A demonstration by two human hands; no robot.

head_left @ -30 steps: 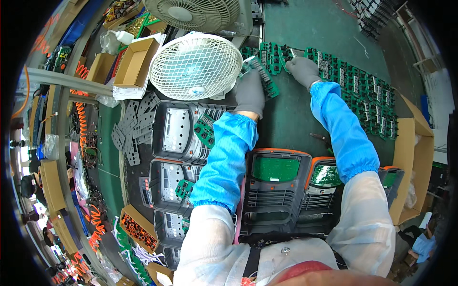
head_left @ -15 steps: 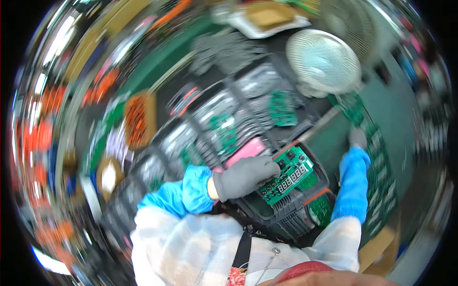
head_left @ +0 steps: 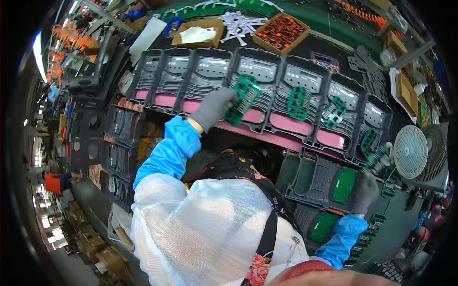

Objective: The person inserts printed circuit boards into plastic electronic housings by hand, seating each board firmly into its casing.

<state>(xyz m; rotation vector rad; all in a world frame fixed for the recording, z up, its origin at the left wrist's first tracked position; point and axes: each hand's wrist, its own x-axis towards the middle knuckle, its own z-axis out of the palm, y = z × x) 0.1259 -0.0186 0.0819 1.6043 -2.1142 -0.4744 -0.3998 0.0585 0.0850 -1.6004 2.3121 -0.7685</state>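
My left hand point(head_left: 213, 108), in a grey glove, is closed on the edge of a green circuit board point(head_left: 244, 101) held over one of the dark grey plastic housings point(head_left: 257, 62) in the row. My gloved right hand point(head_left: 366, 193) is at the right, beside a housing with a green board point(head_left: 344, 186) in it. Its fingers close on a second circuit board point(head_left: 379, 159), slightly smeared by motion, tilted upward near the fan. Further housings in the row carry green boards, such as this board point(head_left: 299, 103) and its neighbour point(head_left: 334, 113).
A white fan point(head_left: 411, 151) stands at the right. Beyond the row are a cardboard box point(head_left: 300, 25) of orange and black parts, white strips point(head_left: 238, 26) and grey plates point(head_left: 369, 69). More housings point(head_left: 119, 159) stack at the left. Several boards point(head_left: 372, 229) line the right side.
My view has swung left along the row. My left hand now holds a board out over a housing, away from the one near my body. My right hand now has a board too.
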